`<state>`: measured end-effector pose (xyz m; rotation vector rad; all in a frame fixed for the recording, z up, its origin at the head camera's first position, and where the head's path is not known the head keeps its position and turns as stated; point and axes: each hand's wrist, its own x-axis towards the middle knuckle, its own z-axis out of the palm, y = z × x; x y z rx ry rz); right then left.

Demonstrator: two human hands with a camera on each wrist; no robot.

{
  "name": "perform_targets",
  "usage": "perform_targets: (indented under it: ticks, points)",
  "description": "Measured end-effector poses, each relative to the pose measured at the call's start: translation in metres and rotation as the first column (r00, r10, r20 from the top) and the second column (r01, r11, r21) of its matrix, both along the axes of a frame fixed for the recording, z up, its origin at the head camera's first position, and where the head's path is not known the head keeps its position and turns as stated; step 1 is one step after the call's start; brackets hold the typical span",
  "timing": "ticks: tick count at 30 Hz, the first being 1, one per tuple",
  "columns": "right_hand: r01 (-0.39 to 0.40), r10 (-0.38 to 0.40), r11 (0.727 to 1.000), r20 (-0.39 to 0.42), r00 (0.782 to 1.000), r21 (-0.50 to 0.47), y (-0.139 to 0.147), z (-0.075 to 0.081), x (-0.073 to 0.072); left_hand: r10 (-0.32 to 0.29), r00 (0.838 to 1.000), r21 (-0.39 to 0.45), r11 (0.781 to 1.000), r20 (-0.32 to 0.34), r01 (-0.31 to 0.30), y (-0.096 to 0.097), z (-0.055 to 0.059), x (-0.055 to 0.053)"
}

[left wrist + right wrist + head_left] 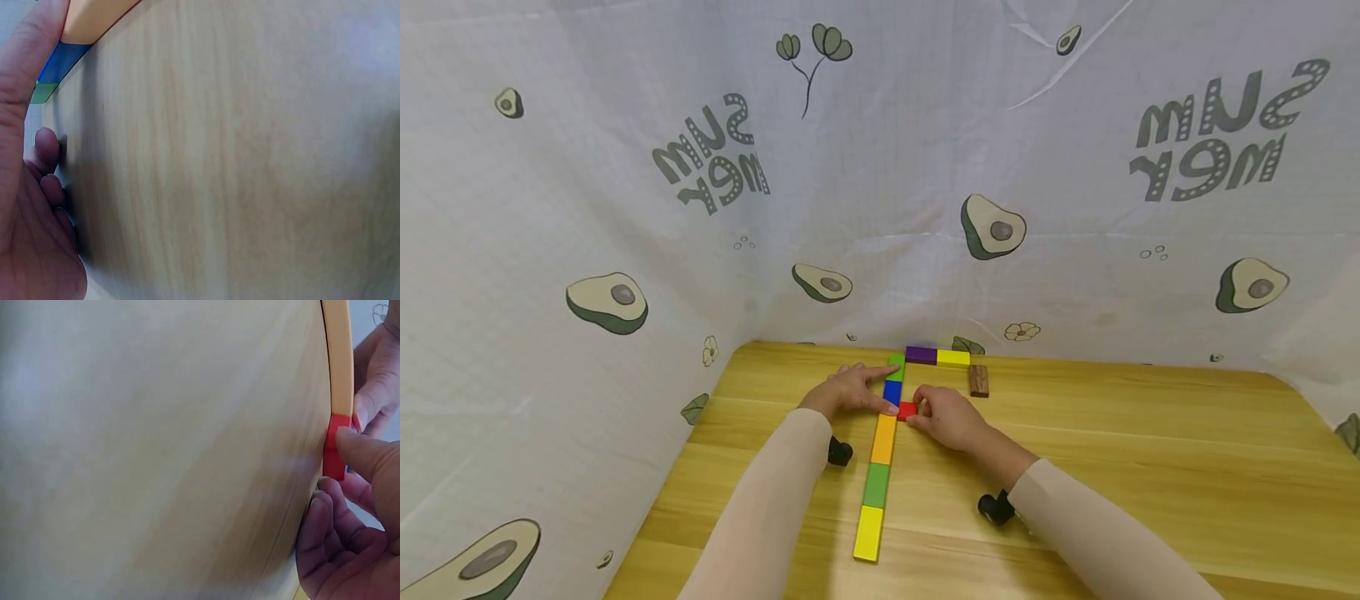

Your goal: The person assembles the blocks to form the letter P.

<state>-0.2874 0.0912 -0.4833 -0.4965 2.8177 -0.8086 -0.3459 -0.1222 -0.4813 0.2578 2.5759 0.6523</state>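
Note:
A row of flat coloured blocks runs away from me: a yellow block (pixel 868 533), a green block (pixel 876 485), an orange block (pixel 883 439), a blue block (pixel 892 392) and a far light-green block (pixel 896 367). My left hand (pixel 853 389) lies at the row's left side, its extended forefinger touching the light-green block and its thumb at the joint of blue and orange. Between thumb and fingers, my right hand (pixel 953 419) pinches a small red block (pixel 907 411) against the row's right side. In the right wrist view the red block (pixel 335 462) meets the orange block's end.
At the far end, a purple block (pixel 921 355) and another yellow block (pixel 953 358) extend rightward. A dark brown wooden block (pixel 979 381) is set below the yellow one's right end. A white printed cloth (pixel 880 167) hangs behind the wooden table (pixel 1135 467) and along its left.

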Motion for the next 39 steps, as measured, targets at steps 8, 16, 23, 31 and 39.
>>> perform_targets:
  ticks: [8, 16, 23, 31, 39]
  points:
    - [0.013, -0.013, 1.000, -0.004, 1.000, 0.003, 0.002, -0.003, 0.000, -0.009, 1.000, 0.001, 1.000, -0.008, 0.009, 0.001, 0.000, 0.000]
    - [0.018, -0.015, 0.998, 0.041, 0.999, -0.064, 0.015, 0.002, 0.002, -0.002, 1.000, 0.010, 1.000, 0.009, 0.002, 0.002, -0.002, -0.001]
    - [0.044, -0.042, 0.998, 0.037, 0.998, -0.052, 0.044, 0.013, 0.015, -0.016, 1.000, 0.020, 1.000, 0.013, 0.016, 0.002, -0.001, 0.000]
    - [0.062, -0.061, 0.998, 0.065, 0.996, -0.020, 0.081, 0.030, 0.043, -0.029, 1.000, 0.023, 0.999, 0.003, 0.029, 0.000, 0.001, 0.000]
    - [0.090, -0.096, 0.994, 0.083, 0.992, 0.069, 0.107, 0.023, 0.068, -0.021, 1.000, 0.007, 1.000, 0.000, 0.021, 0.001, -0.001, 0.001]
